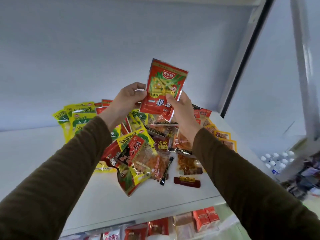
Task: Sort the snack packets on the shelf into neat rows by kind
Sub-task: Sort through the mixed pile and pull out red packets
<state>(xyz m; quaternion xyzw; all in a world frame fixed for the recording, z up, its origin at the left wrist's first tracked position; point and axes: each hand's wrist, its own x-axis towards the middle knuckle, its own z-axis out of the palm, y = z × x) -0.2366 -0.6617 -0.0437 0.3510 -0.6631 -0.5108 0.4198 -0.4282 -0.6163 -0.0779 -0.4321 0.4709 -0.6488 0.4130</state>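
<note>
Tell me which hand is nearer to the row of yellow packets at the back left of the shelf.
The left hand. It holds the red packet just right of and above the yellow packets. The right hand grips the same packet's other side, farther right.

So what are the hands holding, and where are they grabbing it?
Both hands hold one red snack packet up above the pile. The left hand pinches its lower left edge, and the right hand pinches its lower right edge.

We see a red snack packet held upright above the white shelf. Below it lies a jumbled pile of red and clear packets, with yellow packets overlapping at back left.
</note>
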